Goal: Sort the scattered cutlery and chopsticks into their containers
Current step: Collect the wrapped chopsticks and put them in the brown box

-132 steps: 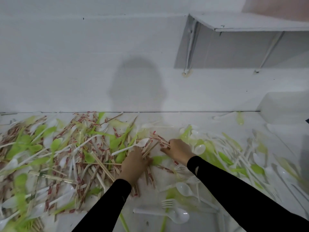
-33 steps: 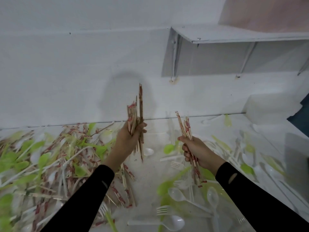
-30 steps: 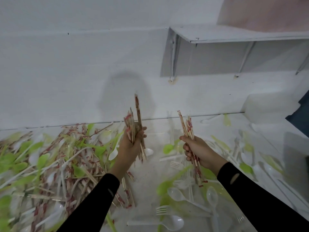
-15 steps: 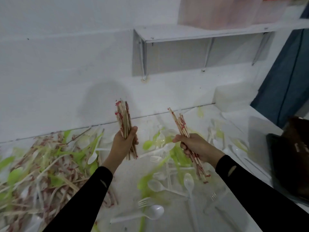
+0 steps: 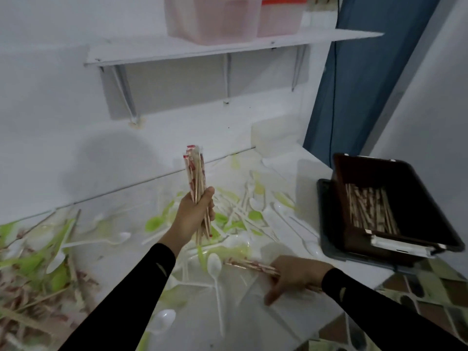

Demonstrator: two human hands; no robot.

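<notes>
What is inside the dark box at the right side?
A pile of wrapped chopsticks lies on the floor of the box. Its near wall covers the front of the floor, so anything there cannot be seen.

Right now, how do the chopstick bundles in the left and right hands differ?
Pose: the left-hand bundle stands near upright; the right-hand bundle lies almost flat, tips pointing left.
Height: the left-hand bundle is held high above the table in the left hand; the right-hand bundle sits low by the table under the right hand.
Shared: both are red-printed wrapped chopsticks.
</notes>
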